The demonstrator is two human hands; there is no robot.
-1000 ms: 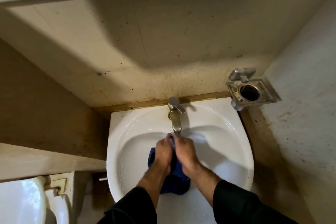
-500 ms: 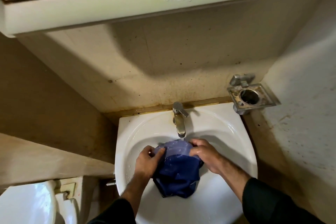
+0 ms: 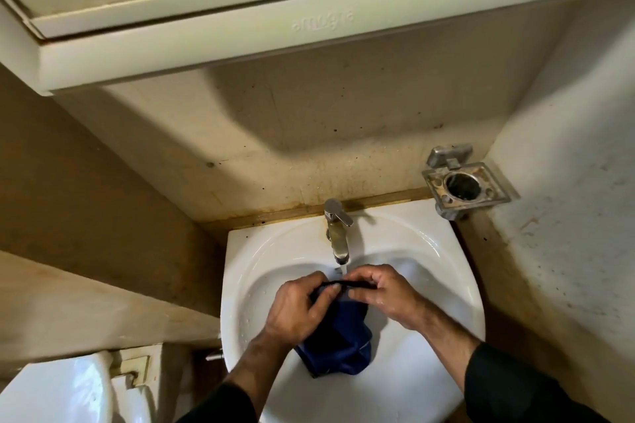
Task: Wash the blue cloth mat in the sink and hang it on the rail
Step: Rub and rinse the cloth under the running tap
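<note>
Blue cloth mat (image 3: 338, 340) bunched up over white sink (image 3: 412, 371) bowl, top edge stretched right under tap (image 3: 338, 233), thin stream of water hitting it. Left hand (image 3: 295, 309) gripping left end of that edge, fingers curled round it. Right hand (image 3: 385, 292) pinching right end, fingers bent in tight. Rest of mat hanging down between both wrists toward near side of bowl. Metal holder (image 3: 464, 187) on wall far right, toilet (image 3: 58, 391) near left corner.
</note>
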